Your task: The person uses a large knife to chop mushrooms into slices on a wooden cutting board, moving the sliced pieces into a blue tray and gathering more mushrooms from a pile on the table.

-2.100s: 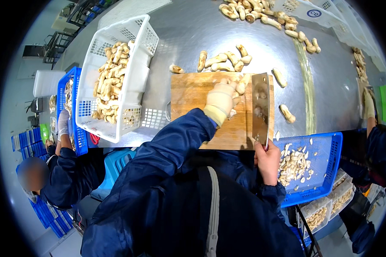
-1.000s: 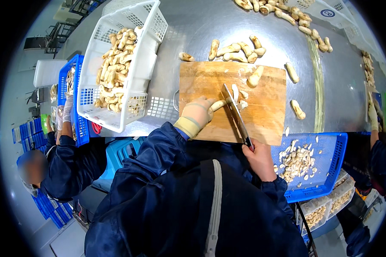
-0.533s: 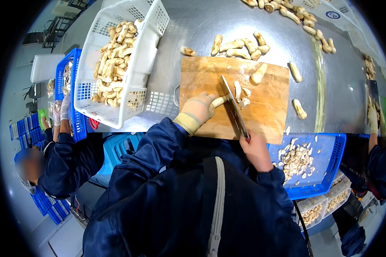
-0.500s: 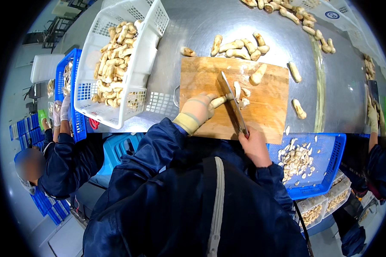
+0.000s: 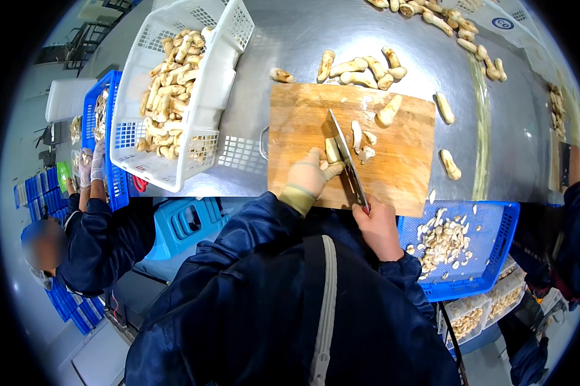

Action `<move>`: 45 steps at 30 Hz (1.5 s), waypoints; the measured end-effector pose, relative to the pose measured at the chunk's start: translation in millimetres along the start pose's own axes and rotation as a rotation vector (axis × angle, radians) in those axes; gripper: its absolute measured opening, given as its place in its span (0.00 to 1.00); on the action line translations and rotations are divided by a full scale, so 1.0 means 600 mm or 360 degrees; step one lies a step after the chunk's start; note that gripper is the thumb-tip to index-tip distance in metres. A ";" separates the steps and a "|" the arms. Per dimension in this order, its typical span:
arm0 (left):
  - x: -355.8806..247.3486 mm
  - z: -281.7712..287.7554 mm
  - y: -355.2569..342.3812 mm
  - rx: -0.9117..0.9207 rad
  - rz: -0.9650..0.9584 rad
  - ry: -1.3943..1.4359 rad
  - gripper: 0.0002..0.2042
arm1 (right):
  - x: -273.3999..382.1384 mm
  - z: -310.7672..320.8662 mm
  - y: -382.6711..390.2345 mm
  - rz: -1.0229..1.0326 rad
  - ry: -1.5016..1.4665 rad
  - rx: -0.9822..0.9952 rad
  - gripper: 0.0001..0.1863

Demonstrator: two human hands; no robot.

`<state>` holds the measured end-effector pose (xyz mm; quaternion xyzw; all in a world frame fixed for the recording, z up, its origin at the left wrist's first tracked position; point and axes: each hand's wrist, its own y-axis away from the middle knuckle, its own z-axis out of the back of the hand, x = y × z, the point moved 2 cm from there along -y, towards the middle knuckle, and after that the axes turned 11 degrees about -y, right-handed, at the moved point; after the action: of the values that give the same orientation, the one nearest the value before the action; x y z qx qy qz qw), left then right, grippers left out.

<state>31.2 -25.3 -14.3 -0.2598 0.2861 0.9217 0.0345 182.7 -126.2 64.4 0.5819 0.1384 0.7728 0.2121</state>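
Mushroom [image 5: 332, 150] on a wooden board [image 5: 393, 174] atop the steel counter [image 5: 264, 71]: the gloved left hand [image 5: 305, 177] grips it beside a cleaver [image 5: 346, 152], whose handle the right hand [image 5: 378, 229] closes around and mostly hides. The board reaches the counter's near edge; bare steel separates it from a white crate [image 5: 214, 100]. Another crate [image 5: 528, 32], upper right, is cut off by the view's dark rim

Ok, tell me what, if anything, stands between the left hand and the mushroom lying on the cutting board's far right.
The knife, held in the right hand, stands between the left hand and that mushroom; pale cut pieces lie beyond the blade.
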 end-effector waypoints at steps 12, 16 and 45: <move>-0.022 0.022 0.010 0.0274 0.0384 0.0615 0.16 | 0.025 0.013 0.043 -0.0099 0.0024 -0.0007 0.15; -0.022 0.021 0.009 0.0186 0.0246 0.0605 0.17 | 0.021 0.017 0.047 -0.0076 0.0028 -0.0002 0.15; -0.022 0.015 0.000 -0.0483 -0.0123 -0.0615 0.14 | -0.137 0.099 0.022 -0.0260 -0.0141 -0.0577 0.14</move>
<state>38.2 -19.3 -1.5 -0.0916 0.1223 0.9847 0.0843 256.9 -179.8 18.0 0.5544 0.0344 0.7390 0.3812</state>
